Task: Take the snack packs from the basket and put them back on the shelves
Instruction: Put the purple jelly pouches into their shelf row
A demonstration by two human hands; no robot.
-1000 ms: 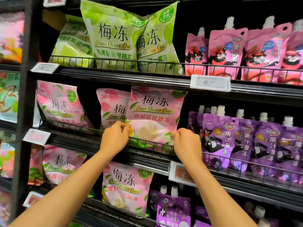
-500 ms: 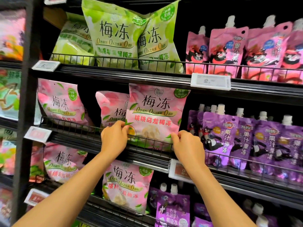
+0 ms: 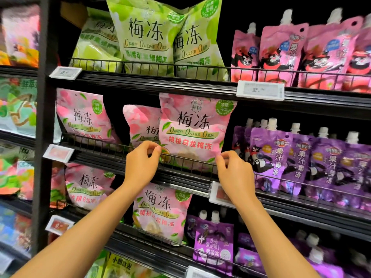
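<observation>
The pink pack (image 3: 192, 131) had risen upright behind the shelf rail (image 3: 112, 146); left hand (image 3: 140, 167) and right hand (image 3: 233, 173) still pinched its lower corners, placement nearly complete.

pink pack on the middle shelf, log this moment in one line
step: shelving | pink pack: upright behind wire rail | left hand: pinches lower left corner | right hand: pinches lower right corner

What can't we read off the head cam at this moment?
- Basket: out of the head view, below the frame edge.
- Bottom of the pink snack pack: hidden behind the wire shelf rail, the left hand and the right hand.
- Red price tag: half covered by the right wrist.
- Price tag at upper left: digits too blurred.
- Packs at far left: blurred, cut by the edge.
</observation>
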